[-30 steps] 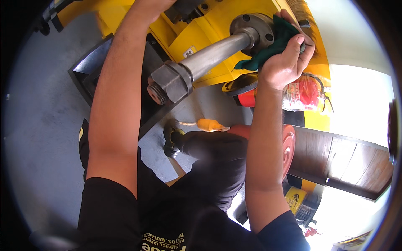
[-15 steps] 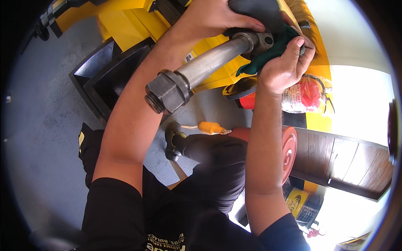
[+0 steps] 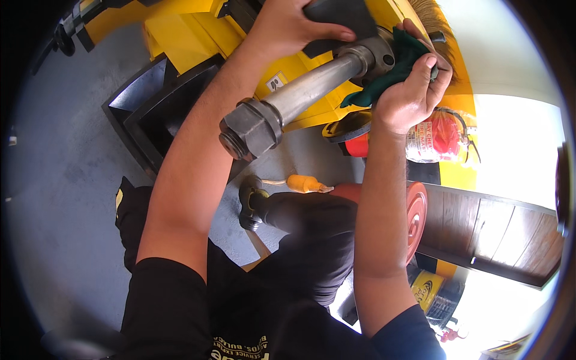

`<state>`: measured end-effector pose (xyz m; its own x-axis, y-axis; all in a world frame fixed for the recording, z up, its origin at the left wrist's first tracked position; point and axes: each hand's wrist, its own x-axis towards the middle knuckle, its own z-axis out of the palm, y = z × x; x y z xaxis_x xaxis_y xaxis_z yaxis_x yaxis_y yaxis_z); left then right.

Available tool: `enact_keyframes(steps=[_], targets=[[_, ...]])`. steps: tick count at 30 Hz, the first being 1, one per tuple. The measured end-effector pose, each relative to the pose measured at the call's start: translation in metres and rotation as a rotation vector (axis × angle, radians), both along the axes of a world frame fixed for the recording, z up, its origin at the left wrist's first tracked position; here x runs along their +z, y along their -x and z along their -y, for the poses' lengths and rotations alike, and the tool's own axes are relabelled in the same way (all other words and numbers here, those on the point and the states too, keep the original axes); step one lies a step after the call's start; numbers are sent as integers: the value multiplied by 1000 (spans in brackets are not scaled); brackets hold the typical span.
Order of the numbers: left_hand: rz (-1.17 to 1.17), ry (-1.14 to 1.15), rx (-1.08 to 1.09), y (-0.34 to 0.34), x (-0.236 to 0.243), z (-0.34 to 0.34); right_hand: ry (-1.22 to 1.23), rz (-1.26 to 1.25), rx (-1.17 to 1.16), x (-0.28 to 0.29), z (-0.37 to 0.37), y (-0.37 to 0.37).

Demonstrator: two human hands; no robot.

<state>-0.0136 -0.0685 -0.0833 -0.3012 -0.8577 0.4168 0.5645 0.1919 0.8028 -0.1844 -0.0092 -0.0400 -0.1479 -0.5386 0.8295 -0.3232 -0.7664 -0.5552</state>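
Note:
A steel shaft (image 3: 321,86) with a large dark hex nut (image 3: 251,129) on its near end points toward me. At its far end sits a round steel flange (image 3: 379,55) with a hole in its face. My left hand (image 3: 288,27) holds a flat dark grey sheet (image 3: 345,23) above the shaft, thumb along its lower edge; its other fingers are mostly hidden. On the flange's right side, my right hand (image 3: 414,90) is closed around a bunched dark green cloth (image 3: 384,84), which lies against the flange.
Yellow machine bodywork (image 3: 186,42) stands behind the shaft, with black open bins (image 3: 162,114) at left. A fire extinguisher (image 3: 435,138) is at right, above a red round lid (image 3: 415,219). An orange cord connector (image 3: 305,183) lies on the grey floor near my foot.
My left hand and the dark sheet have shifted left, off the flange, uncovering more of its face. My right hand stays beside the flange with the cloth.

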Motion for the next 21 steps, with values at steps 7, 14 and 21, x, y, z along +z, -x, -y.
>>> enact_keyframes(steps=[7, 14, 21], targets=[[246, -189, 74, 3, -24, -3, 33, -48, 7, 0, -1, 0], [248, 83, 328, 19, -50, 7, 18, -34, -7, -2, -1, -4], [83, 283, 512, 31, -32, -4, 20, -29, 0, -5, -2, -1]])
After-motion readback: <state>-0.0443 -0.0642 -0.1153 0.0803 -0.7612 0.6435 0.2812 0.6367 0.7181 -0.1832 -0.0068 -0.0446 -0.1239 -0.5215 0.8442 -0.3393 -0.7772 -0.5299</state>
